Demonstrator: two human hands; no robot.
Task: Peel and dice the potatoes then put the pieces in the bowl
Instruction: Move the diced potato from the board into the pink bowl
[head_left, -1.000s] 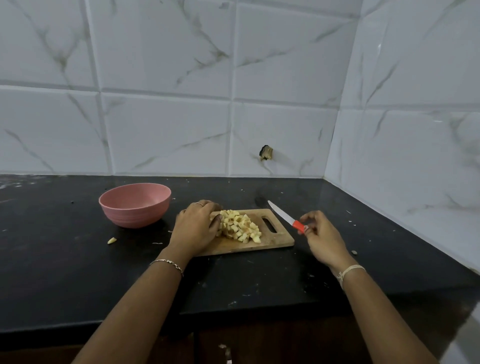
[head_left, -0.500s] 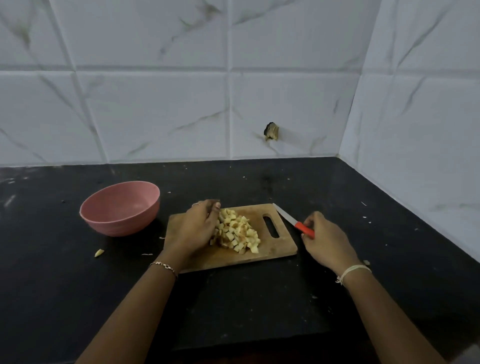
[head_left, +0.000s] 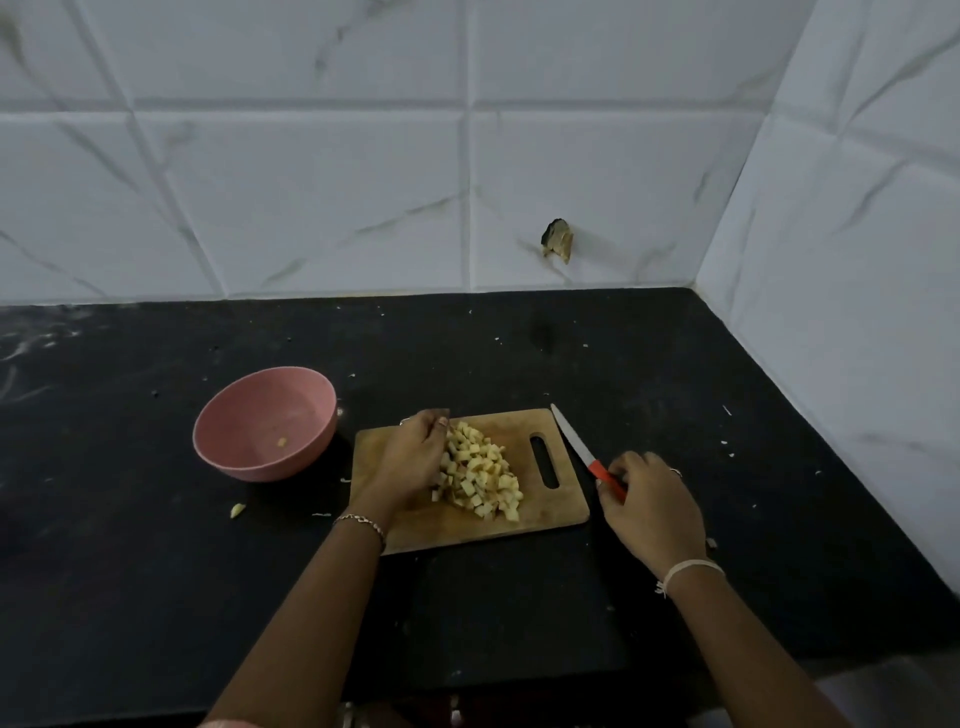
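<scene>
Left hand is cupped, fingers loose, pressed against the side of the diced potatoes heaped on the cutting board. Right hand has lowered the knife off the board onto the surface, fingers still curled on its red handle. Cutting looks finished. The bowl, just left, holds barely a scrap, so scooping should come next.

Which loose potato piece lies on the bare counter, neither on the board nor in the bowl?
The pale piece in front of the pink bowl, left of the cutting board; the other stray sits inside the bowl.
</scene>
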